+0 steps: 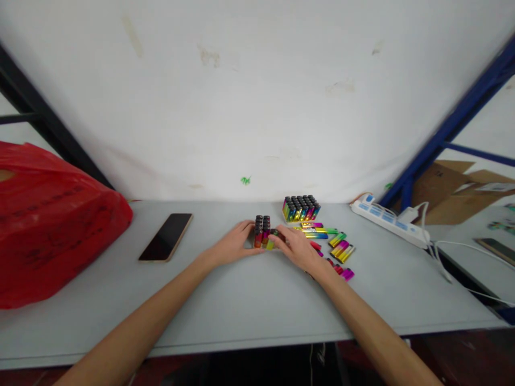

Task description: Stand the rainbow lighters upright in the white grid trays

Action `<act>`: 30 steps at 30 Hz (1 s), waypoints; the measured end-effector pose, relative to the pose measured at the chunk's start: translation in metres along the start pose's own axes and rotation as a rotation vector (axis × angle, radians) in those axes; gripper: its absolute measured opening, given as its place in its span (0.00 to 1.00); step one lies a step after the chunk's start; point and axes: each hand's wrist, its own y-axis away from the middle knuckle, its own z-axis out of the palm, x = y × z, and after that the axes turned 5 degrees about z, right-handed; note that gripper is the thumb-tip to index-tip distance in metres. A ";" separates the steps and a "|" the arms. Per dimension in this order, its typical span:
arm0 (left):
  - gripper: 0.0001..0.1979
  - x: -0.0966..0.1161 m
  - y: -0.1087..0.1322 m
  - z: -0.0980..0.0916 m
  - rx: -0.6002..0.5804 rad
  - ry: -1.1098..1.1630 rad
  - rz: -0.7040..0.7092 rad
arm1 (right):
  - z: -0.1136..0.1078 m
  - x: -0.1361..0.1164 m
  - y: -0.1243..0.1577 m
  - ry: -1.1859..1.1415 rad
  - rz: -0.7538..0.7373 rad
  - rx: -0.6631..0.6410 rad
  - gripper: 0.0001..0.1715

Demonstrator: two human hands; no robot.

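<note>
A bulging red bag (60, 225) crowds the left edge, then a dark phone (167, 238). At centre, the left hand (233, 243) cups upright lighters (262, 230); the right hand (300, 247) pinches a yellow-green lighter (270, 244). Right of centre come a lighter block (301, 210), loose lighters (341, 250), a power strip (388, 221); grey bench (241, 300), scuffed white wall (241, 107).

Set against a white wall, the pale grey table (241, 311) in front of you carries a red plastic bag (60, 230) at your far left and, inward from it, a smartphone (167, 237) with its dark screen up. Near the middle, a small cluster of black-topped lighters (258, 231) stands upright, with a larger block of lighters (301, 209) farther back to its right. Loose lighters (340, 251) in yellow, green, red and magenta lie scattered on your right, short of a white power strip (388, 221).
</note>
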 end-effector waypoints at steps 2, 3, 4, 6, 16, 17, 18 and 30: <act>0.36 0.000 0.000 0.000 -0.001 0.002 -0.001 | 0.001 0.000 0.000 0.011 -0.006 -0.010 0.23; 0.36 0.001 -0.001 0.000 -0.003 0.001 -0.002 | 0.001 0.001 -0.001 0.030 -0.003 -0.024 0.22; 0.37 0.001 -0.001 0.000 -0.008 0.000 -0.004 | 0.001 0.001 -0.001 0.054 0.001 -0.043 0.21; 0.37 0.001 0.000 0.000 -0.015 -0.005 -0.007 | 0.000 0.000 -0.001 0.100 0.004 -0.082 0.18; 0.38 -0.001 0.001 0.001 -0.006 -0.015 -0.007 | 0.008 -0.006 -0.004 0.225 -0.031 -0.046 0.28; 0.37 -0.001 0.000 0.001 -0.004 -0.016 -0.002 | 0.010 -0.006 -0.004 0.218 -0.050 -0.055 0.30; 0.37 -0.001 0.000 0.001 -0.004 -0.016 0.004 | 0.011 -0.006 -0.004 0.212 -0.063 -0.060 0.30; 0.43 -0.007 0.003 0.002 -0.029 -0.035 -0.028 | -0.047 0.073 0.005 0.269 0.234 0.183 0.11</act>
